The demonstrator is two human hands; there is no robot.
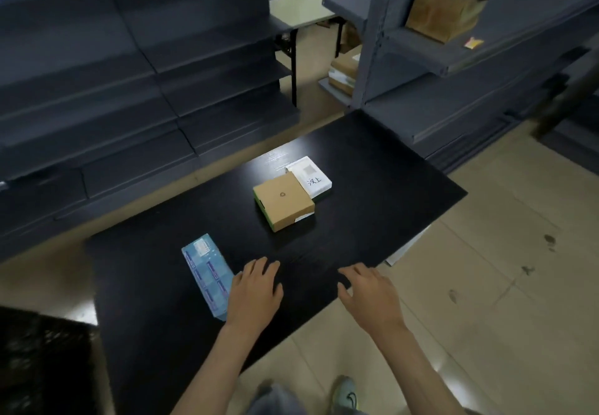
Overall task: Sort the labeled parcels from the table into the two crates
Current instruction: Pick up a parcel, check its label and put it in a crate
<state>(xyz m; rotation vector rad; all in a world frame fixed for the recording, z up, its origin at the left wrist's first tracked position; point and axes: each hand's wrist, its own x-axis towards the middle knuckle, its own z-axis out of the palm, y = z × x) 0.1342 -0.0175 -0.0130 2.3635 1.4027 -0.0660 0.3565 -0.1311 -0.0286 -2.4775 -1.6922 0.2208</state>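
L hand [256, 291] & R hand [369, 294] over black table [372, 162], fingers [259, 267] loose, holding nothing. Picking stage, prob.; next: L grips flat blue wrapped parcel [207, 272] just beside it.

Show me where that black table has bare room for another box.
Bare: the table right of the white parcel; the strip between the brown parcel and the left hand and right hand. Crowded: mid-table, where those parcels touch.
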